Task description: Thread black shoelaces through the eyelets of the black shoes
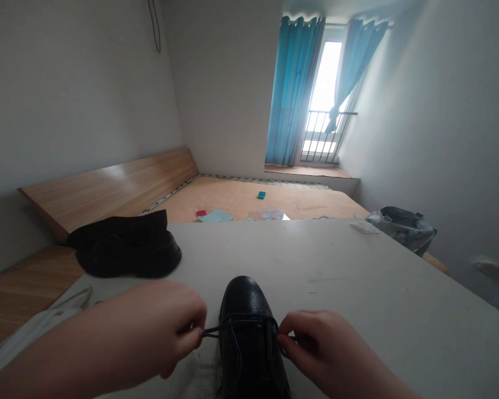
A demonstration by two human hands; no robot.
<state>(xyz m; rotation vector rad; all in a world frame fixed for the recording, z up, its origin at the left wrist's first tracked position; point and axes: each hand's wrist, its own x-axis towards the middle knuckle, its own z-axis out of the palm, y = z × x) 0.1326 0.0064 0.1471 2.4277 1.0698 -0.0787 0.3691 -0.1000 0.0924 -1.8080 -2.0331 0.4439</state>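
A black leather shoe [246, 296] stands on the white table in front of me, its toe pointing away. A thin black shoelace [213, 331] crosses its upper just behind the toe and runs out to both sides. My left hand [172, 327], left of the shoe, is closed with the lace pinched between thumb and fingers. Close against the shoe's right side, my right hand [310, 343] is closed too, pinching lace at the edge of the upper. The shoe's heel end falls outside the bottom of the picture.
Another black shoe [128, 249] lies at the table's [357, 288] far left. Behind the table is a bed [316, 202] with small cards and sheets on it, beside a wooden headboard [120, 183]. A grey bag [403, 227] stands past the right edge. White cables [72, 299] lie at left.
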